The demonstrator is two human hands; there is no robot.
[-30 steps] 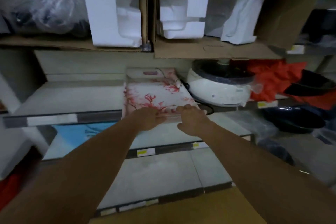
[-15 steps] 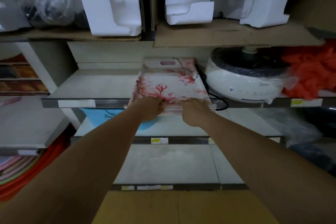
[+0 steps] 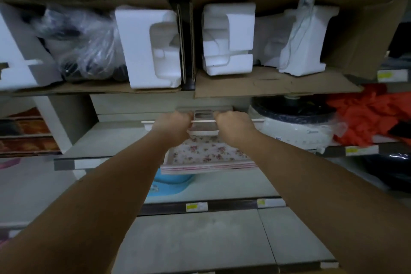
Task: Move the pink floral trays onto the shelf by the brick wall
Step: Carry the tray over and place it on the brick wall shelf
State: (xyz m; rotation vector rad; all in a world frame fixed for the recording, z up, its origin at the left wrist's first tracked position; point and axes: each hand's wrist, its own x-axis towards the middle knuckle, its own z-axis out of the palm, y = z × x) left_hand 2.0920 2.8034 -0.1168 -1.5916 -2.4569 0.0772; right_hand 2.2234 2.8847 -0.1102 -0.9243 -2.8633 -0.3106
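Observation:
A stack of pink floral trays [image 3: 206, 155] lies on the middle shelf [image 3: 111, 140], its striped front edges overhanging the shelf lip. The top tray of the stack shows small pink flowers. Above it hangs a lifted tray [image 3: 203, 115], seen almost edge-on, with a handle cut-out showing between my hands. My left hand [image 3: 175, 127] grips its near rim on the left of the cut-out. My right hand [image 3: 233, 127] grips the rim on the right. The lifted tray's printed face is hidden from view.
A white cooker with a dark lid [image 3: 293, 131] stands close to the right of the trays, with orange cloth [image 3: 373, 115] beyond it. White foam packing [image 3: 151, 46] and cardboard fill the shelf above. A blue item [image 3: 169, 182] lies on the shelf below.
Both hands have raised the red-flowered top tray off the stack, tilting it until it is seen edge-on. A tray with small pink flowers now shows beneath. The view has tipped upward.

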